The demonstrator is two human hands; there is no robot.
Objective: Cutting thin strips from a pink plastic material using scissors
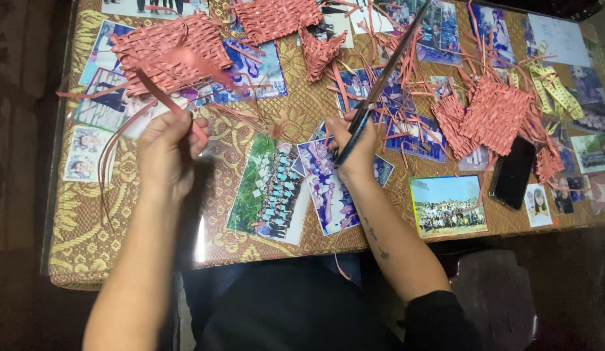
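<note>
Strips (pixel 160 97), pink, thin, left of centre, pinched in closed left hand (pixel 164 153) | judged light, limp, easily torn; best gripped near the ends | scissors (pixel 380 81), centre, gripped in closed right hand (pixel 352 144), blades pointing upward | woven mats (pixel 166 49) lie on table (pixel 81 240).

The scissors' handles (pixel 352 133) are hidden inside the right hand (pixel 350 144), and the photographs (pixel 447 205) are too small to tell.
</note>
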